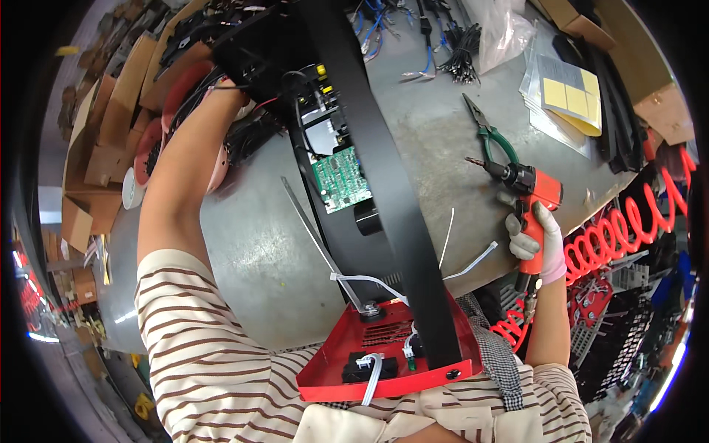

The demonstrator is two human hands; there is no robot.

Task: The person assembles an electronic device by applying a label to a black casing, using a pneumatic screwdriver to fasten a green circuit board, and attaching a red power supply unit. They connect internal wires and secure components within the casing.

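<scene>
In my gloved right hand [538, 240] I hold a red pistol-grip air screwdriver [545, 193], its black nose and bit pointing up-left over the table. My left hand [230, 94] reaches among round pink parts bowls [216, 168] at the upper left; its fingers are mostly hidden. Between my arms stands a black metal housing [402, 214] with a long curved strip. Inside it sits a green circuit board [342, 179]. At its near end, against my body, is a red tray-shaped panel [384, 380] with white connector cables [374, 376].
Green-handled pliers [491, 136] lie beyond the air screwdriver. Blue wires [425, 63], a black cable bundle [463, 55] and bags with yellow labels [569, 96] lie on the metal table [255, 244]. A coiled red hose [613, 244] hangs at right. Cardboard boxes [122, 125] stand at left.
</scene>
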